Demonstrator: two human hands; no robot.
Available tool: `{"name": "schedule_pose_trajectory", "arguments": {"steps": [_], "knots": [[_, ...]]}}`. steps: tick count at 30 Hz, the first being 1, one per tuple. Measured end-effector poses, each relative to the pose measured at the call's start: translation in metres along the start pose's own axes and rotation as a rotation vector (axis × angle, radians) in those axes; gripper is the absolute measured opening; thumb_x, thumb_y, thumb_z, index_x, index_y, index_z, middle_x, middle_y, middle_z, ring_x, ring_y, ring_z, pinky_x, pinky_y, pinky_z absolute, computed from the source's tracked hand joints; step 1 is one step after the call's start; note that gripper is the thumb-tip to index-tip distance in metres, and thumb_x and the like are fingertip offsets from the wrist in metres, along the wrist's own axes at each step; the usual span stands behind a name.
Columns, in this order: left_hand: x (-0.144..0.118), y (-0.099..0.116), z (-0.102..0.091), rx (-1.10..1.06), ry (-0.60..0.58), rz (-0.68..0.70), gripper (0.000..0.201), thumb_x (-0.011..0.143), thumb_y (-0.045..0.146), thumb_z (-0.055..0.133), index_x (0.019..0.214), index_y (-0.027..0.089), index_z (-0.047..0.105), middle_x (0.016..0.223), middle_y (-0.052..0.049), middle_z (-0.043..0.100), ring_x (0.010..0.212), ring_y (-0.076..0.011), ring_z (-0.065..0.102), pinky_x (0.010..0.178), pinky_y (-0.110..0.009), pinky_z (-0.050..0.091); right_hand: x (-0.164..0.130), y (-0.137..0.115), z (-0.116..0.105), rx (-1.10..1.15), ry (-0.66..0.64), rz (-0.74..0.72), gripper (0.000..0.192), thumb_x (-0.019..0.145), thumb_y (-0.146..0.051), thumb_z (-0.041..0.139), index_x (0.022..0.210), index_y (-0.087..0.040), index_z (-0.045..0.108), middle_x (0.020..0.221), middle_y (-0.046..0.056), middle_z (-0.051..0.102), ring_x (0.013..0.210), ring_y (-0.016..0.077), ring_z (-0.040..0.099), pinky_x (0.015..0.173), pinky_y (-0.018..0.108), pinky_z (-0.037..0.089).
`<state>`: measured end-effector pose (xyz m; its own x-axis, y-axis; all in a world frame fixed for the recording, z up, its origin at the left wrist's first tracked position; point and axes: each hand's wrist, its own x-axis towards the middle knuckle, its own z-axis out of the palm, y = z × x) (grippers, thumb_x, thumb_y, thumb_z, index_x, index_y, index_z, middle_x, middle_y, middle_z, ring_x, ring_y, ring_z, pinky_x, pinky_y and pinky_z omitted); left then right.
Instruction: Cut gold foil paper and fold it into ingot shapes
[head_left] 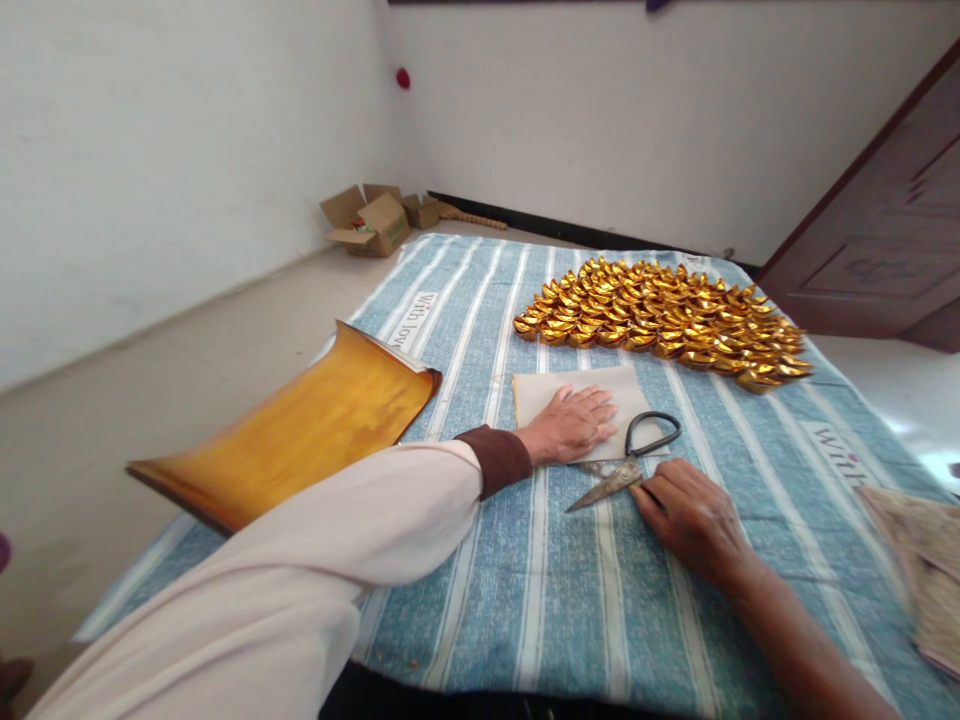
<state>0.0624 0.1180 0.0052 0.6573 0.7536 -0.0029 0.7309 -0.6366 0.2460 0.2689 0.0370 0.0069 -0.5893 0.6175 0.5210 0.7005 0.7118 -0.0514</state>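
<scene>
My left hand (568, 424) lies flat, palm down, on a pale sheet of paper (540, 388) spread on the blue striped cloth (525, 580). My right hand (690, 518) rests on the cloth just right of a pair of metal scissors (626, 465), its fingertips touching the blades near the pivot. The scissors lie closed, with black loops over the paper's right corner and the tip pointing toward me.
A large heap of folded gold paper ingots (664, 320) fills the far side of the cloth. A curled stack of gold sheets (300, 430) lies at the left edge. Patterned paper (919, 560) lies at the right. Open cardboard boxes (371, 222) stand by the far wall, a brown door (877, 230) at right.
</scene>
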Motion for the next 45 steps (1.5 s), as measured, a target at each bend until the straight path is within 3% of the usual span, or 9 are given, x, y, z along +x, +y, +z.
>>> {"name": "schedule_pose_trajectory", "arguments": {"steps": [7, 20, 26, 33, 45], "knots": [[0.001, 0.001, 0.001, 0.003, 0.011, -0.011, 0.047, 0.100, 0.039, 0.027, 0.140, 0.018, 0.042, 0.153, -0.009, 0.032, 0.142, -0.0237, 0.024, 0.111, -0.051, 0.019, 0.016, -0.005, 0.009, 0.009, -0.012, -0.012, 0.028, 0.090, -0.019, 0.052, 0.062, -0.019, 0.056, 0.063, 0.003, 0.052, 0.066, 0.0172, 0.047, 0.065, 0.031, 0.035], [0.001, 0.004, -0.003, 0.022, 0.015, -0.034, 0.044, 0.102, 0.040, 0.025, 0.136, 0.023, 0.046, 0.152, -0.007, 0.035, 0.141, -0.0208, 0.027, 0.111, -0.048, 0.020, 0.011, -0.007, 0.006, 0.014, -0.007, -0.002, 0.030, 0.090, -0.020, 0.052, 0.060, -0.019, 0.055, 0.063, 0.003, 0.051, 0.065, 0.0164, 0.047, 0.064, 0.030, 0.034], [0.002, 0.003, -0.002, 0.012, 0.025, -0.027, 0.047, 0.102, 0.043, 0.022, 0.136, 0.020, 0.045, 0.150, -0.009, 0.038, 0.140, -0.0209, 0.029, 0.111, -0.049, 0.020, 0.017, -0.013, 0.013, -0.036, 0.012, -0.022, 0.031, 0.090, -0.020, 0.051, 0.059, -0.020, 0.055, 0.062, 0.002, 0.050, 0.064, 0.0163, 0.045, 0.063, 0.031, 0.032], [0.001, 0.004, -0.004, -0.028, 0.041, -0.044, 0.049, 0.101, 0.050, 0.019, 0.135, 0.025, 0.045, 0.148, -0.008, 0.041, 0.139, -0.0199, 0.030, 0.110, -0.046, 0.020, 0.008, -0.009, 0.006, 0.013, -0.028, -0.012, 0.031, 0.091, -0.020, 0.051, 0.060, -0.019, 0.056, 0.063, 0.003, 0.051, 0.065, 0.0165, 0.047, 0.063, 0.030, 0.033], [0.002, 0.002, -0.004, -0.099, 0.046, -0.022, 0.062, 0.099, 0.057, 0.013, 0.139, 0.019, 0.038, 0.149, -0.010, 0.040, 0.137, -0.0220, 0.032, 0.109, -0.047, 0.019, 0.019, -0.019, 0.012, 0.002, -0.020, -0.028, 0.032, 0.091, -0.020, 0.050, 0.060, -0.019, 0.056, 0.063, 0.003, 0.052, 0.064, 0.0167, 0.045, 0.063, 0.032, 0.032]]}}
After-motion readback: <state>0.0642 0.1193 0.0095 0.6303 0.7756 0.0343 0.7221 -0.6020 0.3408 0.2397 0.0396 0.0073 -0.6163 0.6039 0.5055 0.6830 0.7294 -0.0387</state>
